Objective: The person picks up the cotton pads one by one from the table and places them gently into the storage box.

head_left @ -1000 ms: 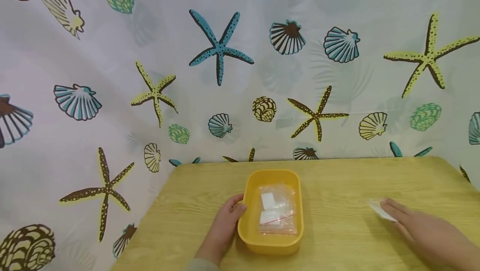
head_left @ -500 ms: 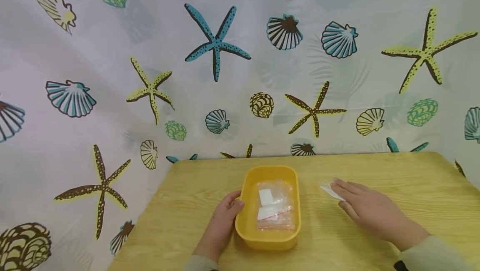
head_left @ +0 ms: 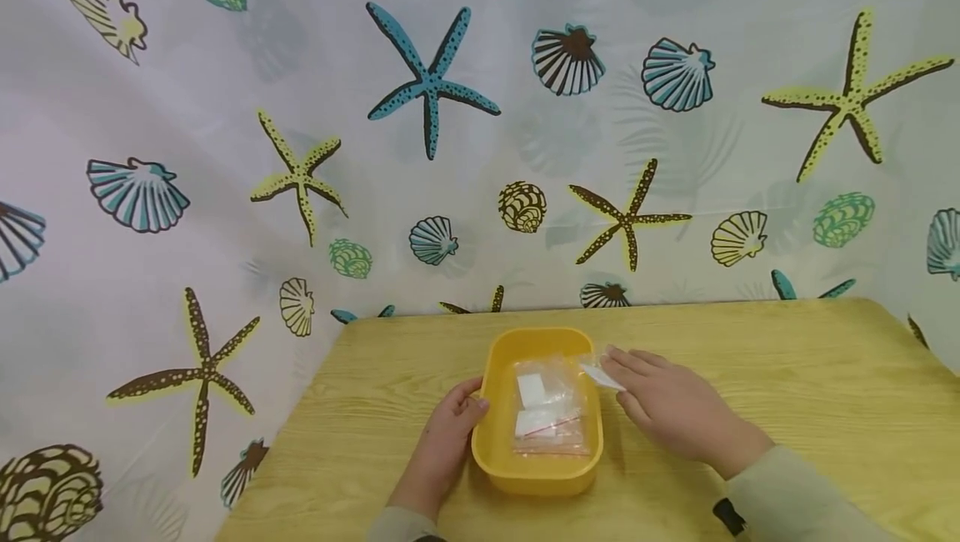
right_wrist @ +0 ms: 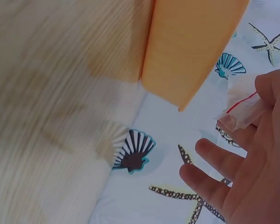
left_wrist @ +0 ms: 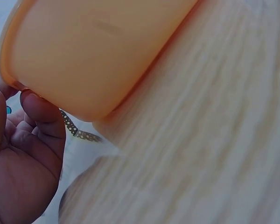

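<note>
A yellow plastic bin (head_left: 534,484) stands on the table, and my left hand (head_left: 448,434) grips its left rim. In the left wrist view the thumb and fingers of that hand (left_wrist: 30,154) pinch the bin's edge (left_wrist: 84,60). My right hand (head_left: 678,409) is at the bin's right rim, pinching a small clear zip bag (head_left: 602,376) with something white in it. The right wrist view shows the bag's red seal line (right_wrist: 242,102) between thumb and forefinger, the other fingers spread. Several similar zip bags (head_left: 551,434) with white pieces lie inside the bin.
The wood-grain table (head_left: 787,375) extends to both sides of the bin. Behind it and at the left hangs a white curtain (head_left: 525,133) printed with starfish and shells. A black strap (head_left: 728,517) shows at the right sleeve (head_left: 787,492).
My right hand has moved left across the table with the zip bag, from the far right to the bin's right rim. The left hand keeps its grip on the bin.
</note>
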The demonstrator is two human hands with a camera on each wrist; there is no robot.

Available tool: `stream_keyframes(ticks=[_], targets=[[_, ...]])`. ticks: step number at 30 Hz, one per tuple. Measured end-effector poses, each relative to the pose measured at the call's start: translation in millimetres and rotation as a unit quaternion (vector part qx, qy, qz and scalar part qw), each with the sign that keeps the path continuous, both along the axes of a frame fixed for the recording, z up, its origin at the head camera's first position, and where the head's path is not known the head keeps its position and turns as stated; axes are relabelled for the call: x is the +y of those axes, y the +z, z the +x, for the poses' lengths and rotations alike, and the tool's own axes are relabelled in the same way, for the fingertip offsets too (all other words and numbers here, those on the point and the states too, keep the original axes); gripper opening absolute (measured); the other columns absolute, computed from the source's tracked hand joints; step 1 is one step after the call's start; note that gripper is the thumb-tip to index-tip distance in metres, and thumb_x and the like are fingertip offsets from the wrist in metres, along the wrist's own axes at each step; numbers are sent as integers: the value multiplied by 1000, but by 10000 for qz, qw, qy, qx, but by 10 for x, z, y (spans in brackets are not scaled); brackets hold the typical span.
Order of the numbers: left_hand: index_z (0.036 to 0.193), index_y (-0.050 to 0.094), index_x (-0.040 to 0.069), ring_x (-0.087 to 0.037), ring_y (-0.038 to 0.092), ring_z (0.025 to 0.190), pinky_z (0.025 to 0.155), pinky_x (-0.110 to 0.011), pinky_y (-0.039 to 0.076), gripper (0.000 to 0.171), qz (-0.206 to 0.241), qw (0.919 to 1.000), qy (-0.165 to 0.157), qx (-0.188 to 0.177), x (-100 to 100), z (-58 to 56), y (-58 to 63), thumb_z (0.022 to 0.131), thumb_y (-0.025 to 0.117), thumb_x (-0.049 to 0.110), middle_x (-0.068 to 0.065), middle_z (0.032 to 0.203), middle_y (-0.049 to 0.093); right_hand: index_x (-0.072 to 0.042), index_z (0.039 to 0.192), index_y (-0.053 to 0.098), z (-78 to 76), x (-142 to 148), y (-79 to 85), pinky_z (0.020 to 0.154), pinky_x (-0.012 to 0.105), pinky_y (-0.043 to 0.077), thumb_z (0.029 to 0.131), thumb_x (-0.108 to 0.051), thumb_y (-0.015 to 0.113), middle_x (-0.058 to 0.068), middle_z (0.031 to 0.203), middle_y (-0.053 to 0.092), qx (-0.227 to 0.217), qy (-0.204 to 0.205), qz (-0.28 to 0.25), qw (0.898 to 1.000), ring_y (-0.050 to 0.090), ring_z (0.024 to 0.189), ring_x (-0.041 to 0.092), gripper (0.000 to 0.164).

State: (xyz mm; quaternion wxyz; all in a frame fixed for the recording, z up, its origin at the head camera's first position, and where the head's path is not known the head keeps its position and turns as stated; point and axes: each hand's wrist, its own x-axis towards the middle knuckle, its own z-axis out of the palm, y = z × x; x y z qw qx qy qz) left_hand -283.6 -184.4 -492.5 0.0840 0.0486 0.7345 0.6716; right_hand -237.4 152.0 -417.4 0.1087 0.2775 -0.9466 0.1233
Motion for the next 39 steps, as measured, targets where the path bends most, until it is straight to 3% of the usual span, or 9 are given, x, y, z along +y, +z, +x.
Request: stream_keyframes(ticks=[18, 25, 32, 39], targets=[[150, 44, 7, -21, 63, 90, 79, -33, 55, 53, 44, 10000, 12, 63, 10, 32, 22, 104, 58, 28, -16, 107, 60, -16, 152, 49, -212, -535, -56, 110, 56, 36, 107, -34, 44, 4, 155, 45, -264, -106, 212, 9994, 39, 143, 35, 48], [151, 42, 6, -22, 63, 90, 79, -33, 55, 54, 67, 9999, -7, 88, 1, 42, 29, 104, 58, 27, -16, 106, 60, -20, 156, 43, -266, -721, -47, 110, 59, 33, 106, -54, 38, 7, 158, 40, -384, -238, 548, 9975, 31, 146, 35, 60], [152, 43, 9, -25, 63, 92, 79, -34, 55, 51, -130, 9999, 16, 108, 4, 12, 91, 106, 55, 26, -18, 109, 60, -22, 156, 42, -265, -705, -19, 111, 59, 33, 104, -58, 39, 10, 160, 37, -414, -301, 647, 9966, 30, 147, 35, 64], [152, 43, 8, -25, 63, 93, 80, -34, 55, 51, -24, 10000, -28, 11, 9, 5, 35, 105, 56, 25, -19, 110, 60, -22, 156, 43, -223, -562, -65, 111, 59, 33, 104, -57, 42, 7, 160, 36, -380, -315, 469, 9977, 29, 148, 35, 62]])
